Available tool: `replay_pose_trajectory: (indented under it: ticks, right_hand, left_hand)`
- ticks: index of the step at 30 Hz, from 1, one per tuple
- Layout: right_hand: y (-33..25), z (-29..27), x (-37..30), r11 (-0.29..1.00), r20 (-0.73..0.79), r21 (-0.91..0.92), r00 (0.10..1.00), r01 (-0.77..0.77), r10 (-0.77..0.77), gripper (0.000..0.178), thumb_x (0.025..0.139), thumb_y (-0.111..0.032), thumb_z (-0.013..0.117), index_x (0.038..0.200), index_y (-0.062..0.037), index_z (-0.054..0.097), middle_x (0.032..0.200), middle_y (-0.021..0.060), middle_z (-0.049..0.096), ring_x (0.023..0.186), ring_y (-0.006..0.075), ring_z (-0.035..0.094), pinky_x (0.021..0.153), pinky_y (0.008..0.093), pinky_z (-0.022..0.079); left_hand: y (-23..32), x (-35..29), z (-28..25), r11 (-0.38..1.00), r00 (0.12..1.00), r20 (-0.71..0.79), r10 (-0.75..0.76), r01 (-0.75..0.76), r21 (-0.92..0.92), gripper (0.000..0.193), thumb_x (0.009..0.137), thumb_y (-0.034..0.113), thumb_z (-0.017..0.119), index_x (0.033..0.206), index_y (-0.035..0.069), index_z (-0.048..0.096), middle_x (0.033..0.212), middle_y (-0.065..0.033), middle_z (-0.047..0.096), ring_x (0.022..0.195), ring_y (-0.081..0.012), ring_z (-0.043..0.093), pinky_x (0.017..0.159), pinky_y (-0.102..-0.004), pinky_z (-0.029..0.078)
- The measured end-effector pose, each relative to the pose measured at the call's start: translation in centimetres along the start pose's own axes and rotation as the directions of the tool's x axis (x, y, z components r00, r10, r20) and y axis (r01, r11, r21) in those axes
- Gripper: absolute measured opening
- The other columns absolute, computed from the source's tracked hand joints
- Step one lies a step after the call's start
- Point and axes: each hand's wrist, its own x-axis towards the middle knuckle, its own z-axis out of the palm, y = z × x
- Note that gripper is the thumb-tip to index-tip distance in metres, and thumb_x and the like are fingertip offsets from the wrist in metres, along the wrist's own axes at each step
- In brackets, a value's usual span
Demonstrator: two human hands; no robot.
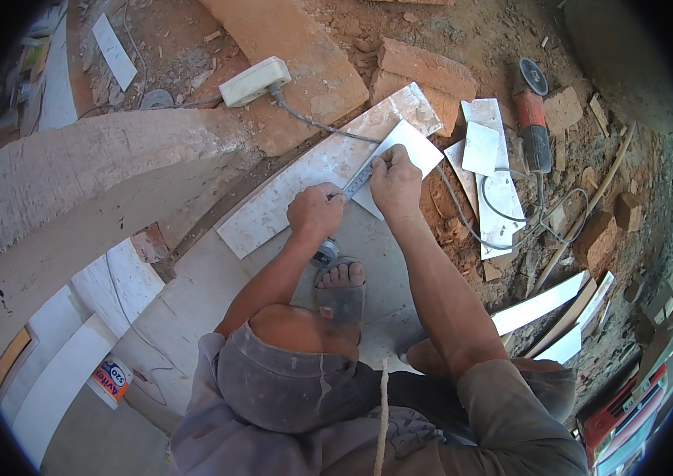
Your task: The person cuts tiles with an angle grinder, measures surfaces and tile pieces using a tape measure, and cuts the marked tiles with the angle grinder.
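A narrow grey marked blade, apparently a tape measure's (pixel 358 181), stretches between my hands across a white tile piece (pixel 416 147). My left hand (pixel 316 210) is closed, pinching the blade's near end just off the tile. A dark round thing (pixel 326 254), perhaps the tape's case, shows below that hand, beside my sandalled foot. My right hand (pixel 396 181) is closed too, its fingers pressed together over the blade on the tile. Beneath the tile lies a long, dusty white board (pixel 273 202), set at a slant. My fingers hide both blade ends.
A white extension socket (pixel 255 82) with a grey cable rests on the stone slab, left of the board. An angle grinder (pixel 532 111) lies on the dirt at right, near tile offcuts (pixel 495 190) and looped cable. Bricks (pixel 423 71) lie beyond. A curved concrete edge (pixel 114 159) fills the left.
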Motion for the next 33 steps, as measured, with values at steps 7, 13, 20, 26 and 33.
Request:
replay_pose_trajectory:
  ticks: [7, 13, 20, 26, 33]
  right_hand:
    - [0.4, -0.3, -0.5, 0.999, -0.007, 0.022, 0.999, 0.04, -0.04, 0.012, 0.084, -0.007, 0.063, 0.084, -0.0019, 0.053, 0.068, 0.0209, 0.063, 0.066, 0.041, 0.065, 0.062, 0.0475, 0.051]
    - [0.0, -0.3, -0.5, 1.0, -0.007, 0.008, 1.0, 0.0, 0.0, 0.012, 0.085, -0.009, 0.063, 0.085, -0.0018, 0.053, 0.07, 0.0208, 0.063, 0.068, 0.041, 0.065, 0.063, 0.0475, 0.051]
    - [0.0, 0.0, 0.3, 0.997, 0.015, -0.065, 0.999, 0.033, -0.032, 0.014, 0.084, -0.01, 0.068, 0.085, -0.0015, 0.057, 0.071, 0.0155, 0.066, 0.067, 0.0306, 0.068, 0.065, 0.0393, 0.054]
    - [0.6, -0.8, -0.5, 0.999, 0.012, -0.033, 1.0, -0.014, 0.014, 0.014, 0.084, -0.01, 0.068, 0.085, -0.0015, 0.057, 0.07, 0.0157, 0.066, 0.067, 0.0307, 0.068, 0.066, 0.0395, 0.054]
    - [0.0, -0.2, 0.2, 0.996, 0.001, -0.085, 1.0, 0.025, -0.025, 0.014, 0.085, -0.01, 0.067, 0.085, -0.0012, 0.057, 0.072, 0.0162, 0.067, 0.069, 0.0306, 0.069, 0.067, 0.0395, 0.054]
  left_hand:
    - [0.0, -0.3, -0.2, 1.0, 1.0, 0.007, 0.0, 0.0, 0.009, 0.02, 0.084, 0.031, 0.067, 0.096, 0.018, 0.076, 0.088, -0.012, 0.073, 0.085, -0.0323, 0.07, 0.077, -0.0415, 0.053]
    - [-0.2, -0.2, -0.1, 1.0, 1.0, -0.003, 0.015, -0.015, 0.025, 0.02, 0.083, 0.031, 0.067, 0.096, 0.018, 0.076, 0.087, -0.0115, 0.073, 0.084, -0.0324, 0.07, 0.076, -0.0415, 0.053]
    - [0.0, -0.1, -0.1, 1.0, 1.0, 0.021, -0.009, 0.01, -0.027, 0.021, 0.083, 0.032, 0.068, 0.095, 0.017, 0.076, 0.087, -0.0121, 0.073, 0.084, -0.0325, 0.07, 0.076, -0.0417, 0.053]
    - [-0.2, -0.2, 0.0, 1.0, 1.0, 0.0, 0.013, -0.013, 0.016, 0.02, 0.083, 0.032, 0.067, 0.095, 0.018, 0.076, 0.087, -0.0123, 0.073, 0.084, -0.0327, 0.07, 0.077, -0.0422, 0.053]
    - [0.1, 0.0, -0.1, 1.0, 0.999, 0.025, -0.024, 0.024, -0.013, 0.02, 0.084, 0.032, 0.068, 0.095, 0.018, 0.076, 0.088, -0.0122, 0.073, 0.086, -0.0323, 0.069, 0.077, -0.0418, 0.053]
